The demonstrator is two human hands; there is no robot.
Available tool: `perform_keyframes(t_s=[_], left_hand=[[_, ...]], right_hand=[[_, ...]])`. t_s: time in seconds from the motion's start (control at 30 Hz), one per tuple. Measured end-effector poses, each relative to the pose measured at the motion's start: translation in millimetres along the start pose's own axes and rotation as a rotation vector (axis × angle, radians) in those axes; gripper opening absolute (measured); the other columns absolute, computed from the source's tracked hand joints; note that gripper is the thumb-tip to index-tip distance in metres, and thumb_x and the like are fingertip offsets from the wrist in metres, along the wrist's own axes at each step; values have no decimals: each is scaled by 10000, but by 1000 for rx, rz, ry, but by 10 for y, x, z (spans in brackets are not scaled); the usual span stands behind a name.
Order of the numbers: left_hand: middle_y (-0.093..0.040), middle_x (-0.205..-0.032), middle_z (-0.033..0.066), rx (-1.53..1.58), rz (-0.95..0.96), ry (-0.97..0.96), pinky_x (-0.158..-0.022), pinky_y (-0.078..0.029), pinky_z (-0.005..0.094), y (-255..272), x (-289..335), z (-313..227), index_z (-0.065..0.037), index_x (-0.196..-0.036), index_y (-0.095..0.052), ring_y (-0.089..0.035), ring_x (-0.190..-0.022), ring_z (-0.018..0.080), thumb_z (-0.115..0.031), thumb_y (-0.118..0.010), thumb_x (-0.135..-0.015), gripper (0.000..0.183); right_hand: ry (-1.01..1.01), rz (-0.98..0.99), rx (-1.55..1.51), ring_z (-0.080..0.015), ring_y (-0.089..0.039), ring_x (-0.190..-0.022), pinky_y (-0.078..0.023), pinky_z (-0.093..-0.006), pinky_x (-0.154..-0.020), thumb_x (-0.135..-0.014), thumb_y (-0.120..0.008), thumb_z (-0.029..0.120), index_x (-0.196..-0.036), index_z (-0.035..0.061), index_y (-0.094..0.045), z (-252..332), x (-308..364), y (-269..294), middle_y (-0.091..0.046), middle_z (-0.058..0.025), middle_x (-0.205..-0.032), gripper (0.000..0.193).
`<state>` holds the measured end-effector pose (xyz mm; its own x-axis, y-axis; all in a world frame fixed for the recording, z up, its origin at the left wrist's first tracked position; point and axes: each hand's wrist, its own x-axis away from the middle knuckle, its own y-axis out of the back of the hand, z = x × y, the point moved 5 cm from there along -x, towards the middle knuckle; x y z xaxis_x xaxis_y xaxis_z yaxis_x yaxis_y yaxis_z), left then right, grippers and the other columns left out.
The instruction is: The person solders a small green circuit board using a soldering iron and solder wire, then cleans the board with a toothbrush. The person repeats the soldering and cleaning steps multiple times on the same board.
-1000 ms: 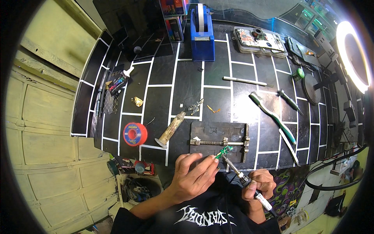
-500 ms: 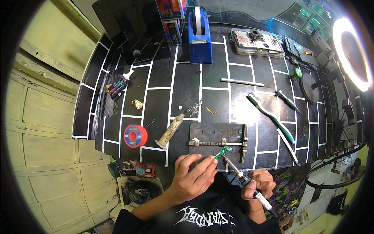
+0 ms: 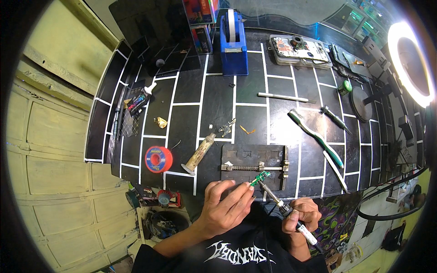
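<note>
Between the fingertips of my left hand (image 3: 226,207) is a small green circuit board (image 3: 260,178), held up over the table's front edge. My right hand (image 3: 302,216) is closed around the handle of a soldering iron (image 3: 284,207). The iron slants up and to the left, and its tip meets or nearly meets the board; I cannot tell which. Just beyond both lies a dark board-holding clamp (image 3: 246,157) with a spring-loaded metal bar. To its left lie a flux syringe (image 3: 199,154) and a red solder spool (image 3: 158,159).
A green toothbrush (image 3: 317,138), a thin pen-like tool (image 3: 286,96) and a dark screwdriver (image 3: 336,119) lie to the right. A blue tape dispenser (image 3: 235,52) stands at the back, beside an opened phone on a case (image 3: 301,49). A lit ring lamp (image 3: 426,93) stands far right.
</note>
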<state>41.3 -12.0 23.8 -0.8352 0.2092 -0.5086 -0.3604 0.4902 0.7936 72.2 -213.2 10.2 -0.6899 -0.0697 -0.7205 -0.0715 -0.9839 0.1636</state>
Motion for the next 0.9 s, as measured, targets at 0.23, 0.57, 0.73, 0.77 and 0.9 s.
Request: perform_keyframes(t_s=[0.23, 0.57, 0.73, 0.77, 0.9], left_hand=[[-666, -1224, 29, 1, -7, -6, -881, -456, 411, 8, -5, -7, -49, -1135, -744, -541, -1095, 270, -132, -790, -804, 345], [-671, -1203, 43, 12, -28, -17, -866, -455, 419, 6, -13, -8, -34, -1119, -739, -542, -1084, 280, -121, -779, -809, 324], [-673, -1197, 43, 10, -51, -14, -873, -457, 418, -15, 4, 0, -33, -1108, -742, -542, -1085, 279, -116, -773, -808, 312], [-674, -1196, 43, 10, -57, -14, -875, -457, 418, -14, 3, -2, -33, -1106, -743, -542, -1086, 278, -115, -772, -808, 310], [-679, -1186, 42, 8, -55, -14, -879, -457, 417, -8, -2, -3, -32, -1098, -745, -541, -1088, 276, -114, -772, -806, 304]], right_hand=[[10, -15, 5, -131, -469, -413, -432, -288, -435, -818, -582, -24, -806, 66, -377, -11, 31, 9, -433, -20, -518, 224], [19, -59, 13, -132, -458, -399, -422, -298, -423, -800, -575, -41, -783, 66, -363, -5, 23, 3, -452, -33, -514, 238], [24, -16, 31, -141, -473, -413, -455, -299, -456, -801, -573, -50, -813, 63, -361, 11, -7, -5, -453, -33, -518, 240], [24, -15, 32, -143, -478, -416, -463, -299, -465, -799, -574, -53, -821, 62, -362, 12, -8, 0, -455, -34, -520, 243], [21, -8, 22, -153, -491, -427, -485, -301, -494, -799, -576, -59, -835, 65, -364, -9, 26, 19, -460, -36, -527, 249]])
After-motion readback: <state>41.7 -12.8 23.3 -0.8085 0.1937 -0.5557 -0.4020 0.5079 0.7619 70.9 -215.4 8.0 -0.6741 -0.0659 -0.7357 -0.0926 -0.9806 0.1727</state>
